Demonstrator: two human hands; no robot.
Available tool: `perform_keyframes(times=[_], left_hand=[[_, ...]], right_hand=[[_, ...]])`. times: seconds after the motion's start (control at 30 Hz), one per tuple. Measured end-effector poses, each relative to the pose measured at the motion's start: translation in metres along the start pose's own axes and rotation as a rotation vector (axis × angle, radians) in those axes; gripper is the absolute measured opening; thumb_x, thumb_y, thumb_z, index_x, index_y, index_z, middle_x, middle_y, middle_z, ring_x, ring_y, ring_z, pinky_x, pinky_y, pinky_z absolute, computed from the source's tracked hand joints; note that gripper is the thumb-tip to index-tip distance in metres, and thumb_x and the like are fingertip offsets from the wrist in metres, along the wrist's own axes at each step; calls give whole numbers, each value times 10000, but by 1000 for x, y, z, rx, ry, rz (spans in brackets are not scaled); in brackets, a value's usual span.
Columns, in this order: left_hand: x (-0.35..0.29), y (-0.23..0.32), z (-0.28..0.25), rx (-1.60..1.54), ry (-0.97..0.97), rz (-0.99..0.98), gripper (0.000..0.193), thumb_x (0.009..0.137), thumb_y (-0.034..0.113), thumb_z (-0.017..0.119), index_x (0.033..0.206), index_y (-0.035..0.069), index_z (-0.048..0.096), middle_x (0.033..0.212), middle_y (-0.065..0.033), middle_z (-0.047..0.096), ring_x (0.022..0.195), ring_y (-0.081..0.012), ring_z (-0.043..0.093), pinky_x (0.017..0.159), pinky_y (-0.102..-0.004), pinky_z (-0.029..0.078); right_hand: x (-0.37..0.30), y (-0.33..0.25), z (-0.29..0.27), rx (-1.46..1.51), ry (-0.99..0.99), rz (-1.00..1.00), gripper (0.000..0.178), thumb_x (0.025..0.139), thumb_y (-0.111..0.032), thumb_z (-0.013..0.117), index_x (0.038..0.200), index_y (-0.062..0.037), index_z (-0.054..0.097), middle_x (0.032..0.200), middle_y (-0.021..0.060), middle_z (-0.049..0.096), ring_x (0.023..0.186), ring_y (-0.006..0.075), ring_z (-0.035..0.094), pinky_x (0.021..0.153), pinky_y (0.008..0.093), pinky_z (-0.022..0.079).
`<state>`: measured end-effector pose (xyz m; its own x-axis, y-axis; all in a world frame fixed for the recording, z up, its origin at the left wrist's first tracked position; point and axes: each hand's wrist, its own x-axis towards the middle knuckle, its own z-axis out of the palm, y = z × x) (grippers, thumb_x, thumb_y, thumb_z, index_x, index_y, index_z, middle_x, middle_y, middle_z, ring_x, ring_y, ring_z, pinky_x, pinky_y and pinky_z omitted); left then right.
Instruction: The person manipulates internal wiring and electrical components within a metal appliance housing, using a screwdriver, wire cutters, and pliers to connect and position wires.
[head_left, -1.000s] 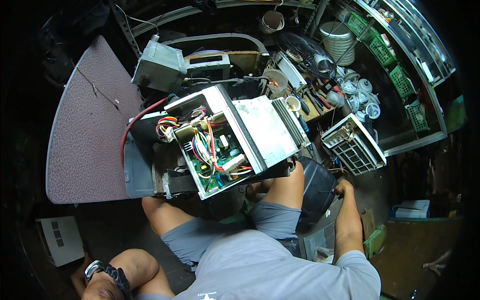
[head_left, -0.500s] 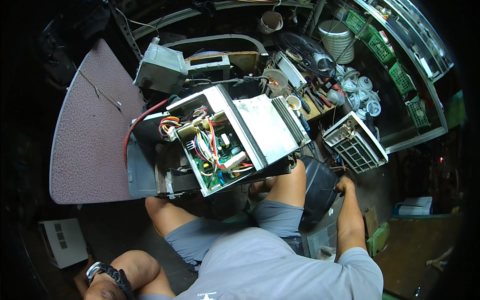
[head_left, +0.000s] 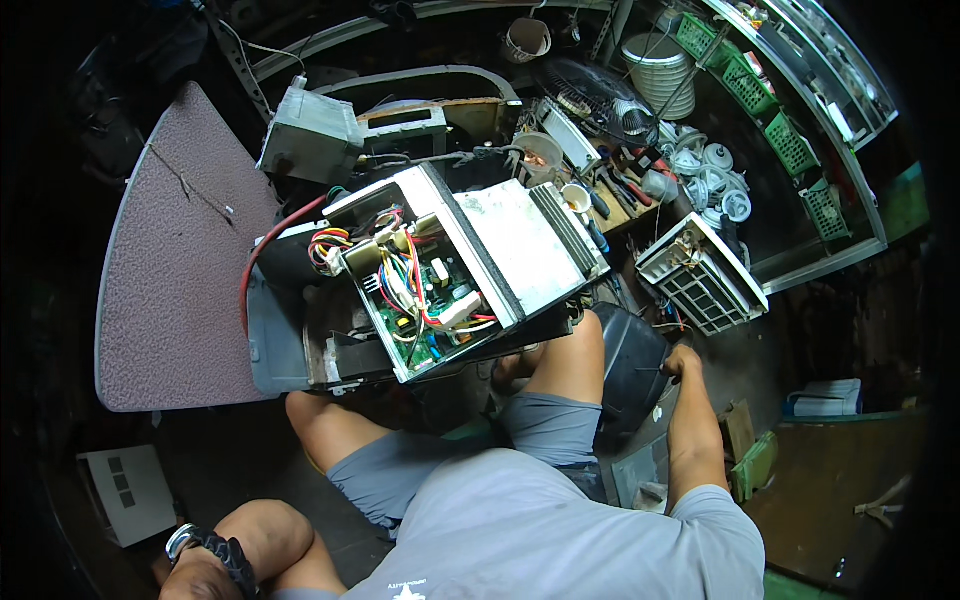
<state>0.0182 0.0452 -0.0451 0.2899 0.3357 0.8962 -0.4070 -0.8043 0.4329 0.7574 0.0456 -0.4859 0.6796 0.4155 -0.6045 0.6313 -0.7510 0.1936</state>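
To the right of the right knee, low down: a rounded black plastic case (head_left: 632, 370), with the bare right hand (head_left: 682, 362) at its right edge, fingers curled inward, perhaps to steady it; cannot tell whether grasping the rim or something slim. At the near left, the left hand (head_left: 196, 582), mostly cut off beside a silver-faced wristwatch on a black strap (head_left: 182, 541); cannot tell whether clenched or released. Left of the case, just beyond the 2 knees, a tilted silver sheet-metal box (head_left: 457, 240), open side up, leaving a green circuit board (head_left: 415, 348) and multicoloured wires (head_left: 400, 280) reachable. Farther left, a large pink speckled panel (head_left: 180, 260). Beyond the case, a white slatted plastic frame (head_left: 703, 272); farther, red- and dark-handled hand tools (head_left: 632, 188), seemingly grouped for easy picking. At the far right, 4 green plastic baskets (head_left: 791, 145) in a row, probably for sorting small items.
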Motion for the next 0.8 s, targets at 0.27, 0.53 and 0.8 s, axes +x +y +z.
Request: perform_keyframes(times=[0.27, 0.53, 0.8], left_hand=[[11, -33, 10, -27, -30, 76, 390, 1084, 497, 560, 1160, 115, 578, 1097, 36, 635, 639, -148, 640, 447, -244, 381], [15, -39, 17, -59, -45, 56, 411, 1077, 517, 567, 1169, 117, 575, 1016, 17, 647, 636, -145, 637, 440, -244, 382], [17, -44, 20, -2, -72, 116, 278, 1081, 375, 600, 1158, 109, 581, 1125, 43, 613, 659, -143, 634, 434, -236, 414]], right_hand=[[16, 20, 12, 84, 57, -73, 281, 797, -74, 852, 977, 127, 773, 989, 198, 797, 792, 321, 801, 611, 427, 661], [-6, 1, 2, 72, 27, -53, 251, 791, -69, 835, 946, 120, 779, 932, 194, 796, 743, 305, 799, 621, 420, 656], [-7, -3, 0, 76, 10, -65, 235, 794, -73, 827, 936, 108, 780, 928, 192, 792, 743, 305, 799, 619, 416, 650]])
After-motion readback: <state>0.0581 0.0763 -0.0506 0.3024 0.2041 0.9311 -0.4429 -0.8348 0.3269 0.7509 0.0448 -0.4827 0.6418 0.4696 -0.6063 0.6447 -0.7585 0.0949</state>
